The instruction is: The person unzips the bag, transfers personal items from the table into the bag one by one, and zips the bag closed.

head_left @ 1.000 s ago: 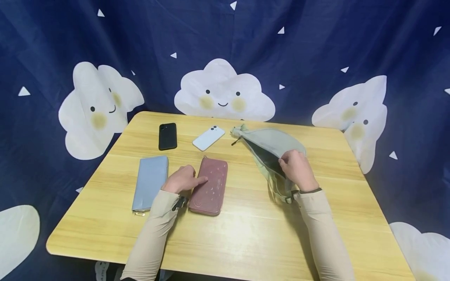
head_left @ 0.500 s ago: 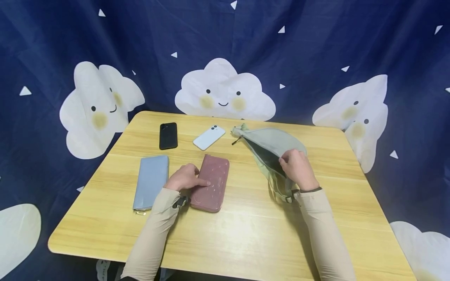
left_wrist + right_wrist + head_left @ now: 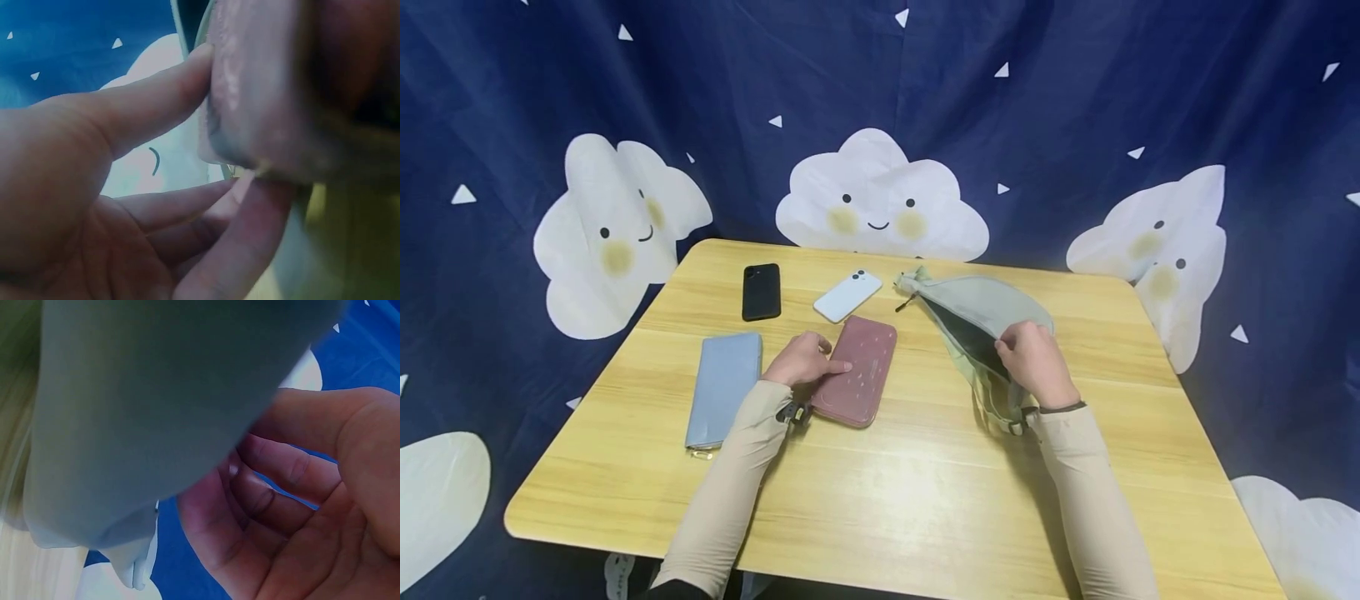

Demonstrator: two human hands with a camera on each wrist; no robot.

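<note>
My left hand [image 3: 800, 360] grips a dusky pink zip wallet [image 3: 863, 379] by its left edge, thumb on top and fingers beneath. In the left wrist view the wallet [image 3: 250, 94] fills the upper right, with the thumb pressing its face. On the right, a pale grey-green bag [image 3: 985, 298] lies with its zipped mouth gaping and its dark inside showing. My right hand [image 3: 1036, 360] pinches the rim of that mouth. The right wrist view shows the bag's cloth [image 3: 156, 394] between thumb and fingers; some fingertips are hidden behind it.
A light blue wallet [image 3: 724, 390] lies left of my left hand. Behind are a black phone [image 3: 762, 292] and a white phone [image 3: 847, 296], both flat on the wooden table [image 3: 925, 500]. A dark blue cloud-print curtain [image 3: 1030, 108] hangs beyond the table's far edge.
The pink wallet, gripped by my left hand, has come up off the table and shifted away from me and slightly right. The right hand and the bag have stayed put.
</note>
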